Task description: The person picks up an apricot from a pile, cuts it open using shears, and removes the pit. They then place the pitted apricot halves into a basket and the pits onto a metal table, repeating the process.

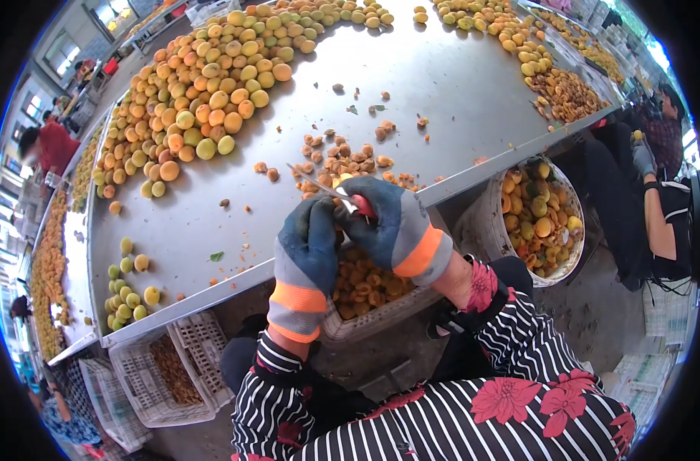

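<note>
My right hand (400, 223), in a blue and grey glove with an orange band, is closed around a small knife (316, 183) with a red handle. The blade points up and to the left, over the table edge. My left hand (304, 238), gloved the same way, is closed against the right one. Whatever its fingers hold is hidden. Just beyond the hands lies a pile of apricot pits (348, 161) with bits of fruit. Below them, a crate (350, 329) holds split apricots (365, 286).
A large heap of whole apricots (204, 84) covers the left and back of the metal table (288, 123). At right stands a white bucket (473, 223) of apricots. Crates (146, 384) sit under the left edge. A person (665, 154) is at right, another (54, 146) far left.
</note>
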Motion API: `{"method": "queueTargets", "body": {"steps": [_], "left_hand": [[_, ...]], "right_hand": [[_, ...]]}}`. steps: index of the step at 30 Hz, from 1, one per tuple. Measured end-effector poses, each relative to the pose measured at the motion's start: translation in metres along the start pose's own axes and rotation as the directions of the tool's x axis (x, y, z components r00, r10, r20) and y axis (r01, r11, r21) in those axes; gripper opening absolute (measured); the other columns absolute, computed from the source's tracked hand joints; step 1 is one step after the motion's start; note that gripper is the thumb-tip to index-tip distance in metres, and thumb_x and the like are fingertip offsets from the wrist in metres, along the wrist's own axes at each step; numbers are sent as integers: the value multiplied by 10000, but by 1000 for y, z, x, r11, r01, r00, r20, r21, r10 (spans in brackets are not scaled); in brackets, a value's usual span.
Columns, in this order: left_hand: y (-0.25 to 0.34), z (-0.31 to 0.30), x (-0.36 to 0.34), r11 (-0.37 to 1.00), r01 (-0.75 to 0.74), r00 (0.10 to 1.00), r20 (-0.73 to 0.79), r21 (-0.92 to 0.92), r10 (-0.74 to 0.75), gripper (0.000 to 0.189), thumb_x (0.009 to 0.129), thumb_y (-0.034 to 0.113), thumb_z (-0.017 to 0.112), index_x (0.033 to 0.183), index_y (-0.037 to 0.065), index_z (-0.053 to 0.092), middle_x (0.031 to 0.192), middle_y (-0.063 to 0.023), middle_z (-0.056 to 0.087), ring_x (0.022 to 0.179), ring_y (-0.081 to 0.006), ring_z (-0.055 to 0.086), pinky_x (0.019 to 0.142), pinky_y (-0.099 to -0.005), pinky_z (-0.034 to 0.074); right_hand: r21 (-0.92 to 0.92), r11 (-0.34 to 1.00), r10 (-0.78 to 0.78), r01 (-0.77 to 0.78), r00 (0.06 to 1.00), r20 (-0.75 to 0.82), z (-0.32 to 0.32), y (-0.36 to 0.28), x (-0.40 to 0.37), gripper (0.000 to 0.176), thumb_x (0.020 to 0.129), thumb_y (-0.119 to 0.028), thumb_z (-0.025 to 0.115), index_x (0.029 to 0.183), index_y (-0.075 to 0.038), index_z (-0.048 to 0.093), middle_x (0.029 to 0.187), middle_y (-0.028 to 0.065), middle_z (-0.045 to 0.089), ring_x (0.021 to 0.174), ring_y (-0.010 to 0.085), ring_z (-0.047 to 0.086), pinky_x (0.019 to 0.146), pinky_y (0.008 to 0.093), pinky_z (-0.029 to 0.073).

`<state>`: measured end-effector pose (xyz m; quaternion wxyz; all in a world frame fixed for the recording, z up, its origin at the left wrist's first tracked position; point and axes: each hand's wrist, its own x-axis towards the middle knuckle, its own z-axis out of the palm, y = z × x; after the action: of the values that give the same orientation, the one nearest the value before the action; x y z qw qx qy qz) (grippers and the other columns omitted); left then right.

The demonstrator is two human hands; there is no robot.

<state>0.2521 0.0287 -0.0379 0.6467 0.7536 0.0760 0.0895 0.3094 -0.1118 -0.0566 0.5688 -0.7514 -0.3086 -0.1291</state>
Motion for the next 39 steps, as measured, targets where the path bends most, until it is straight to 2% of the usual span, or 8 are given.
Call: {"method": "queueTargets", "body": {"steps": [8, 14, 17, 23, 26, 29, 34, 39], "left_hand": [[3, 6, -3, 810, -452, 875, 12, 373, 483, 210, 966, 83, 507, 1063, -53, 634, 885, -230, 670, 788, -355, 673, 705, -370, 520], [9, 3, -6, 945, -264, 964, 17, 191, 266, 217, 970, 122, 525, 1077, -34, 632, 856, -161, 679, 737, -245, 671, 665, -322, 517], [26, 6, -8, 944, 221, 974, -1, -244, -228, 217, 980, 169, 539, 1080, 4, 637, 814, -60, 656, 695, -125, 620, 613, -252, 486], [-3, 8, 2, 956, 73, 993, -69, -285, -97, 222, 991, 207, 534, 1060, 15, 622, 878, -43, 643, 717, -94, 592, 624, -230, 472], [-2, 7, 1, 971, -184, 980, -50, 153, 194, 219, 990, 183, 528, 1071, -4, 607, 920, -75, 647, 776, -121, 605, 687, -261, 494], [3, 9, -4, 996, -50, 999, -12, -78, 50, 219, 979, 135, 526, 1124, -15, 589, 929, -93, 652, 836, -150, 619, 753, -289, 505], [2, 16, -4, 993, -115, 991, 72, -23, 116, 283, 952, 97, 553, 1213, -11, 559, 1011, -106, 651, 919, -154, 615, 821, -291, 495], [9, 12, -5, 970, -239, 965, 122, 50, 232, 327, 945, 107, 566, 1241, -29, 544, 1057, -95, 637, 938, -162, 609, 846, -290, 488]], "right_hand": [[-49, 976, 218, -214, 973, 82, -9, -8, 2, 217, 847, -96, 636, 1054, -40, 599, 860, 179, 664, 754, 273, 683, 664, 347, 528], [-17, 990, 142, -141, 988, 57, -12, -13, 4, 250, 829, -86, 655, 1067, -33, 600, 887, 156, 679, 794, 246, 689, 697, 327, 537], [81, 991, 104, -108, 994, 44, -11, -9, 3, 250, 854, -94, 677, 1081, -22, 601, 895, 113, 685, 820, 181, 673, 714, 304, 533], [367, 861, 317, -351, 936, 152, -4, 1, 4, 266, 884, -232, 720, 982, -25, 586, 791, 98, 637, 711, 105, 576, 623, 311, 496], [276, 873, 371, -402, 915, 157, -7, 3, 5, 287, 894, -265, 716, 981, -22, 590, 781, 83, 640, 701, 103, 567, 616, 300, 490], [314, 846, 415, -431, 902, 120, -3, 8, 2, 269, 907, -257, 703, 976, -18, 600, 765, 81, 636, 692, 100, 559, 613, 291, 487], [288, 865, 402, -410, 911, 89, -11, -3, 4, 219, 936, -218, 667, 978, -8, 621, 761, 61, 635, 688, 89, 566, 605, 268, 485], [514, 610, 554, -603, 789, 268, -20, -14, 9, 204, 937, -199, 668, 997, -8, 635, 787, 15, 647, 696, 75, 577, 603, 240, 488]]}}
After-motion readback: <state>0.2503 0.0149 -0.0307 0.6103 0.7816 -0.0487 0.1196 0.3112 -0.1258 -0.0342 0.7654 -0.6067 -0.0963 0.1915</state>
